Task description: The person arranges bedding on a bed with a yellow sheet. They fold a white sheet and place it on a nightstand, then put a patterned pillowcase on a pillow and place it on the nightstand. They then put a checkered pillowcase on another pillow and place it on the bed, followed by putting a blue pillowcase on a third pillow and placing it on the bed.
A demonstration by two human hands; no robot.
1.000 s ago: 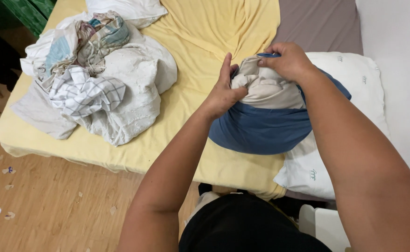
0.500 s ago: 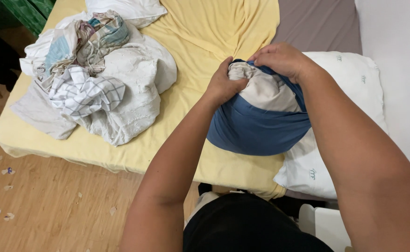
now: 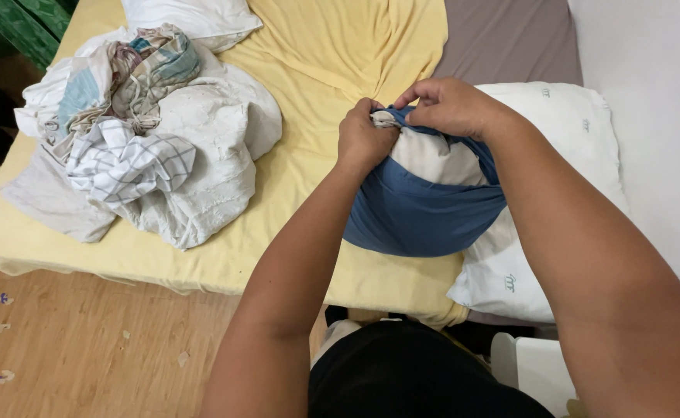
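Note:
A cream pillow sits partly inside a blue pillowcase on the yellow-sheeted bed. My left hand grips the pillow's top corner and the case's edge. My right hand pinches the blue opening over the pillow's top. The bundle rests against a white pillow at the right.
A heap of white, checked and patterned laundry lies on the bed's left side. Another white pillow is at the top. Bare grey mattress shows at the upper right. Wooden floor with small scraps lies below the bed.
The blue case has been drawn further up over the pillow, and both hands have closed together at its top edge.

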